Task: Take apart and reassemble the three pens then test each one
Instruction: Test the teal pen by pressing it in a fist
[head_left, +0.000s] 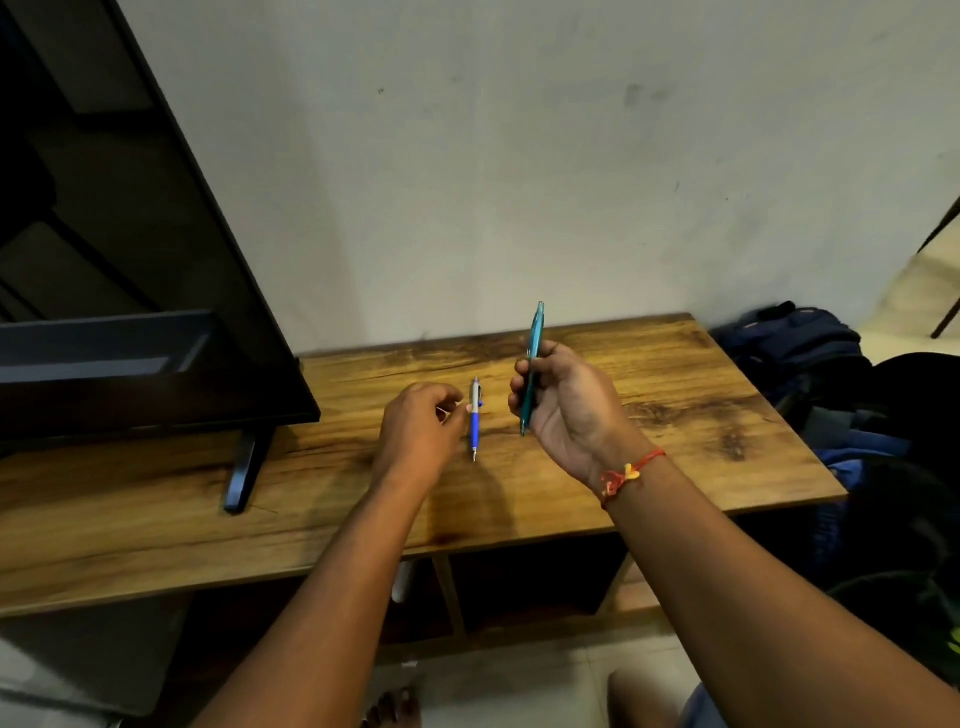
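Right hand (566, 410) grasps teal pen (535, 338), fingers curled round its lower barrel; pen near upright, above table (675, 415). Blue pen (475, 421) lies flat on table between the hands, tip toward camera. Left hand (421, 426) just beside it, fingers curled; cannot tell whether they pinch anything.

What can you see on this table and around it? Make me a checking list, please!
Surface: wooden table, dark stains.
Job's things: teal pen held upright; blue-and-white pen lying on the table; third pen not seen.
Clutter: black screen on its stand, at the left.
Hands: right hand grips the teal pen; left hand curled beside the blue-and-white pen, contents unclear.
Cables: nothing seen.
Surroundings: pale wall behind; blue backpack at the right.
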